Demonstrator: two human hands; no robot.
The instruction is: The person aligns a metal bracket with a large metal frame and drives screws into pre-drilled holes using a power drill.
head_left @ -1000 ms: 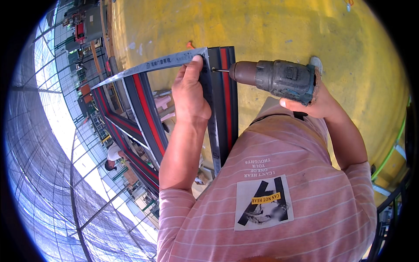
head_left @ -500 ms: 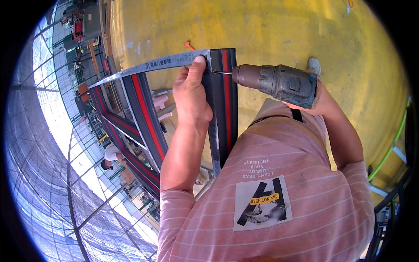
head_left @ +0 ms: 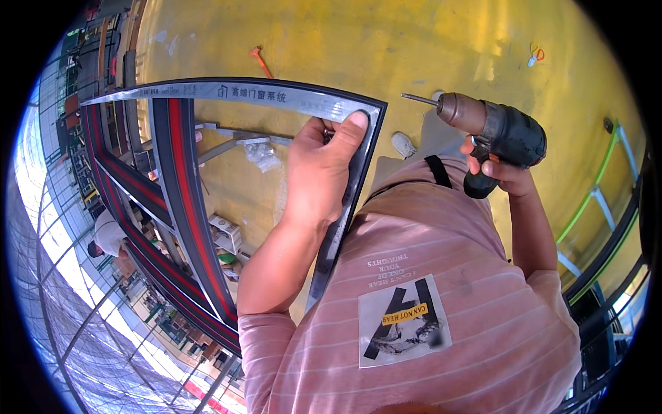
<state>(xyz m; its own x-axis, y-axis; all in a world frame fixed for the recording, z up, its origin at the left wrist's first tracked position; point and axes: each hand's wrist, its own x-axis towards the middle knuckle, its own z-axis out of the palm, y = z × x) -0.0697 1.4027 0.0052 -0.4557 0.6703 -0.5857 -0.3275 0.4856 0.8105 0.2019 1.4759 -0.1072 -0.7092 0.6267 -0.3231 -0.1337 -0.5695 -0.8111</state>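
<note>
My left hand [head_left: 321, 162] grips the near corner of a large window frame [head_left: 181, 179], its thumb lying on the silvery film-covered face. Its fingers curl behind the inner edge, and a small metal piece shows partly between them. Dark bars with red strips run through the frame, which stands to my left. In my right hand [head_left: 507, 176] is a black and brown cordless drill [head_left: 507, 131], held by its handle. Its long bit [head_left: 419, 99] points left toward the frame's corner, apart from it.
On the yellow floor lie an orange-handled tool [head_left: 261, 62], a pair of scissors [head_left: 535, 55] and a clear plastic bag [head_left: 262, 156] beside metal bars. Another person [head_left: 110, 234] is at the far left beyond the frame. A green-edged rack [head_left: 598, 186] stands on the right.
The drill has drawn back to the right, its bit leaving the frame's side. The frame has turned, so its side bar's red strip is hidden. My left hand still holds the corner.
</note>
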